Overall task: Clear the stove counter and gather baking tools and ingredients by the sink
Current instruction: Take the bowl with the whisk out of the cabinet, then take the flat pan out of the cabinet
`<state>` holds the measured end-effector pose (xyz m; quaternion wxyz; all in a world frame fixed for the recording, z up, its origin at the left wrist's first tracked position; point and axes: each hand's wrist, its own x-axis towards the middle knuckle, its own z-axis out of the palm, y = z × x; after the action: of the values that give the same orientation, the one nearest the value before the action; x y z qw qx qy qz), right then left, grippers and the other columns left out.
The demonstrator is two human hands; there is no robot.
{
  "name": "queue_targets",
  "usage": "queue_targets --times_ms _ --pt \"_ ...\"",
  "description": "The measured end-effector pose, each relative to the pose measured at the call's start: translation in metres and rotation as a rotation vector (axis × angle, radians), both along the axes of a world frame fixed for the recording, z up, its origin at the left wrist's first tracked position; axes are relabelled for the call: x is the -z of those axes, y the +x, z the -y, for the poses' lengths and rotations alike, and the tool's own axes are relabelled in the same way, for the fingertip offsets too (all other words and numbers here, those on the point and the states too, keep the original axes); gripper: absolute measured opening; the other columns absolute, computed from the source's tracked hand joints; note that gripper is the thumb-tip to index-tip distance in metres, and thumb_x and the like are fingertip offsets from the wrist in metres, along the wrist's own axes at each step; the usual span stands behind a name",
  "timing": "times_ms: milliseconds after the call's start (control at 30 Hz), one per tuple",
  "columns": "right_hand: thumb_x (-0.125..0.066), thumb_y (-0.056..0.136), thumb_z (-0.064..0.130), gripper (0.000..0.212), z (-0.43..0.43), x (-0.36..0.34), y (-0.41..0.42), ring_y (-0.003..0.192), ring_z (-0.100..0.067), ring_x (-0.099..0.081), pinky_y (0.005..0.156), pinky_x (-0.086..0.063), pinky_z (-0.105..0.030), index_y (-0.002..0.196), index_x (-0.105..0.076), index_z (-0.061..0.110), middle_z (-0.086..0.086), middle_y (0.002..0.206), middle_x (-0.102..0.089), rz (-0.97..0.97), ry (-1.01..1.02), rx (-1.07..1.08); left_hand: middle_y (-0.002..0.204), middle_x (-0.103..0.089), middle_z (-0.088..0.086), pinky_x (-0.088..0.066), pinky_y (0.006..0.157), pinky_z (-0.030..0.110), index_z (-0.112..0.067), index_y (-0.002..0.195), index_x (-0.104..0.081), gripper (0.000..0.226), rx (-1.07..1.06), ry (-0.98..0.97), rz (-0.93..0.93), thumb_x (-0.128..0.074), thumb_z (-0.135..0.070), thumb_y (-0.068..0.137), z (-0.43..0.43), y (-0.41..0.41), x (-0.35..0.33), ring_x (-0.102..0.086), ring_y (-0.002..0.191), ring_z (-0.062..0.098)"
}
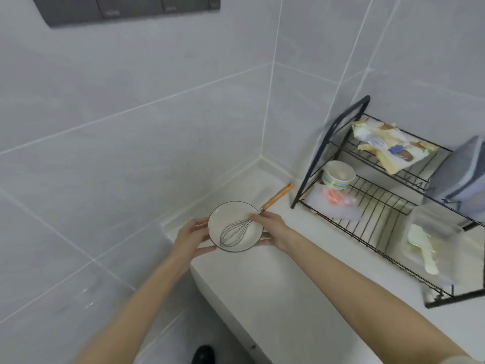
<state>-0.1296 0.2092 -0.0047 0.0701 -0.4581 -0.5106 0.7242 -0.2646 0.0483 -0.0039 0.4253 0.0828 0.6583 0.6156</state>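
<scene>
Pale grey wall tiles [131, 127] meet in a corner beyond the hands, and a white counter [301, 271] runs under them and off to the right. A black wire dish rack [380, 206] stands on it, to the right of the right hand.

Between the hands is a white, dark-rimmed bowl [228, 215], over the counter's left end; whether its base touches I cannot tell. The left hand [191, 237] grips the rim's left side, thumb on top and fingers beneath. The right hand [273, 229] grips the opposite side.

A whisk [235, 232] lies in the bowl. Its long axis runs from the wires near the left hand, up and right past the right hand's fingertips, with the orange handle overhanging toward the rack. The right hand is nearer that handle.

No writing is readable; the crumpled packet [391, 145] on the rack's upper tier is too blurred.
</scene>
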Motion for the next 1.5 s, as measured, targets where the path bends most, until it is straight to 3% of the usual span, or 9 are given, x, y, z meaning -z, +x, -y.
queue_targets --times_ms 267,567,767,867,933,1067,1167,1333,1500 --pt "-0.065 0.089 0.026 0.016 -0.039 0.023 -0.068 0.061 -0.018 -0.055 0.048 -0.051 -0.027 0.099 -0.060 0.014 -0.006 0.084 -0.056 0.138 0.059 0.165 0.101 -0.066 0.005 -0.055 0.074 0.033 -0.013 0.101 -0.061 0.023 0.215 -0.083 0.055 -0.051 0.002 0.085 -0.060 -0.075 0.023 -0.064 0.099 0.024" --pt "-0.063 0.090 0.028 0.035 -0.068 0.036 -0.089 0.064 -0.016 -0.053 0.059 -0.046 -0.028 0.117 -0.060 0.005 -0.008 0.092 -0.055 0.259 0.127 0.266 0.125 -0.059 0.010 -0.056 0.078 0.033 -0.011 0.119 -0.057 0.033 0.412 -0.116 0.078 -0.049 -0.002 0.088 -0.100 -0.105 0.036 -0.059 0.115 0.025" --pt "-0.062 0.090 0.031 0.032 -0.072 0.036 -0.092 0.070 -0.019 -0.055 0.060 -0.047 -0.027 0.115 -0.061 0.010 -0.007 0.097 -0.058 0.278 0.129 0.301 0.104 -0.054 0.004 -0.053 0.089 0.039 -0.016 0.105 -0.061 0.025 0.488 -0.107 0.042 -0.048 -0.001 0.088 -0.109 -0.106 0.030 -0.052 0.094 0.018" --pt "-0.061 0.090 0.035 0.031 -0.068 0.033 -0.088 0.075 -0.020 -0.058 0.063 -0.052 -0.029 0.112 -0.062 0.013 -0.007 0.099 -0.060 0.253 0.108 0.303 0.093 -0.053 -0.004 -0.046 0.094 0.038 -0.019 0.101 -0.059 0.022 0.512 -0.143 -0.066 -0.047 -0.004 0.089 -0.108 -0.103 0.027 -0.050 0.080 0.010" --pt "-0.059 0.091 0.035 0.031 -0.066 0.031 -0.082 0.077 -0.020 -0.057 0.072 -0.053 -0.032 0.114 -0.061 0.014 -0.007 0.099 -0.060 0.241 0.102 0.314 0.104 -0.054 -0.005 -0.047 0.085 0.032 -0.018 0.113 -0.057 0.027 0.512 -0.144 -0.188 -0.047 -0.007 0.090 -0.106 -0.102 0.026 -0.050 0.080 0.007" --pt "-0.058 0.092 0.035 0.035 -0.055 0.026 -0.060 0.082 -0.022 -0.053 0.075 -0.049 -0.033 0.121 -0.057 0.016 -0.003 0.105 -0.056 0.273 0.128 0.277 0.129 -0.051 -0.005 -0.042 0.093 0.029 -0.015 0.132 -0.049 0.045 0.537 -0.096 -0.482 -0.049 -0.007 0.088 -0.105 -0.098 0.015 -0.052 0.114 0.014" --pt "-0.059 0.091 0.029 0.034 -0.042 0.012 -0.036 0.084 -0.021 -0.053 0.078 -0.050 -0.034 0.123 -0.055 0.016 0.000 0.110 -0.057 0.247 0.133 0.264 0.131 -0.051 -0.007 -0.038 0.104 0.029 -0.018 0.134 -0.049 0.048 0.597 -0.056 -0.540 -0.048 -0.011 0.086 -0.109 -0.092 0.000 -0.049 0.120 0.011" --pt "-0.060 0.091 0.020 0.026 -0.011 -0.017 0.033 0.086 -0.023 -0.058 0.076 -0.053 -0.031 0.117 -0.058 0.018 -0.003 0.114 -0.062 0.176 0.149 0.367 0.110 -0.054 -0.006 -0.040 0.069 0.014 -0.024 0.124 -0.053 0.034 0.680 0.004 -0.503 -0.046 -0.008 0.094 -0.113 -0.043 -0.029 -0.053 0.093 0.009" --pt "-0.059 0.093 0.022 0.028 0.035 -0.038 0.131 0.084 -0.020 -0.063 0.083 -0.054 -0.033 0.120 -0.059 0.018 0.001 0.114 -0.064 0.171 0.176 0.485 0.122 -0.057 0.002 -0.041 0.064 0.011 -0.015 0.130 -0.050 0.038 0.878 0.061 -0.551 -0.045 -0.004 0.094 -0.115 0.039 -0.042 -0.052 0.099 0.012"
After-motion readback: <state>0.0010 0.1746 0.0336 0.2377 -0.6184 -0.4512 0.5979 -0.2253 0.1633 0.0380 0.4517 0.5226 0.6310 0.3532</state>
